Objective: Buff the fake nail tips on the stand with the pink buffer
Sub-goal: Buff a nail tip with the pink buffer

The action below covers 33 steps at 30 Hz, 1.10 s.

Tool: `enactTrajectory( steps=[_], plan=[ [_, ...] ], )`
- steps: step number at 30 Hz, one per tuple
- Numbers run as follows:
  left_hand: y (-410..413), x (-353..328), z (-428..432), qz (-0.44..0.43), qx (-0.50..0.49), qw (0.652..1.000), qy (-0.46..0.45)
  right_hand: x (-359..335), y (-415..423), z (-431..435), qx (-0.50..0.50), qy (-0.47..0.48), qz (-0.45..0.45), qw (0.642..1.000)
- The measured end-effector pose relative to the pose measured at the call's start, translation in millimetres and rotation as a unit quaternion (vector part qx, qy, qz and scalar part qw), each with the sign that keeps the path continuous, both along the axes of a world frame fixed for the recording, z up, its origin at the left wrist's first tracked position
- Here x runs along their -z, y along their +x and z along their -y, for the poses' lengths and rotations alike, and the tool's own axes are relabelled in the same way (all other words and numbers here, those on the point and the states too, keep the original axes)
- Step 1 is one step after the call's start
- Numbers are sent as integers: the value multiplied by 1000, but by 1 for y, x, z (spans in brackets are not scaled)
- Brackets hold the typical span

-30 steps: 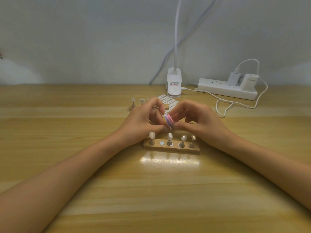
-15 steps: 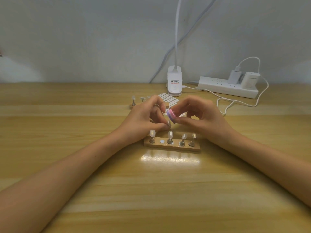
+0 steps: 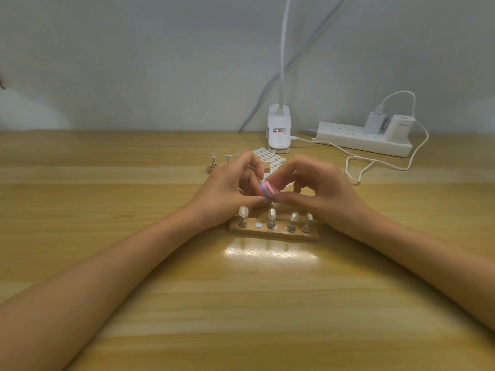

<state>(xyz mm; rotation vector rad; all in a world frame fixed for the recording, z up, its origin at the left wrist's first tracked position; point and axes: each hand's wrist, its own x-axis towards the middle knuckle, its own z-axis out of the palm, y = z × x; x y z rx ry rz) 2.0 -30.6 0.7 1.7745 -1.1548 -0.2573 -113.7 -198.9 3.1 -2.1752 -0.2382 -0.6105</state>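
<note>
Your left hand (image 3: 227, 188) sits left of centre with its fingers curled in and the tips of thumb and forefinger drawn together against the pink buffer (image 3: 269, 191). Whether they pinch a tip there cannot be told, since that spot is hidden. Just below the hands, the wooden stand (image 3: 273, 232) lies on the table (image 3: 241, 303) at mid-frame, carrying four nail tips (image 3: 243, 211) upright in a row. A bare disc (image 3: 258, 225) shows in the second place from the left, so one tip is probably off the stand and being worked. The four standing tips look pale, glossy and much alike, so you cannot judge how many are done. Most of the row seems left. The buffer is a small layered block, pink and lilac, tilted above the stand between your hands. Your right hand (image 3: 316, 194), right of centre, pinches it between thumb and curled fingers.
</note>
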Motion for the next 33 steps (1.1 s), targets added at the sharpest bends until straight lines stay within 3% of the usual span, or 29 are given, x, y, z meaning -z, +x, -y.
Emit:
enactTrajectory(
  steps=[33],
  plan=[
    [0, 0, 0, 6, 8, 1000, 2, 1, 2, 0, 26, -20, -7, 999]
  ],
)
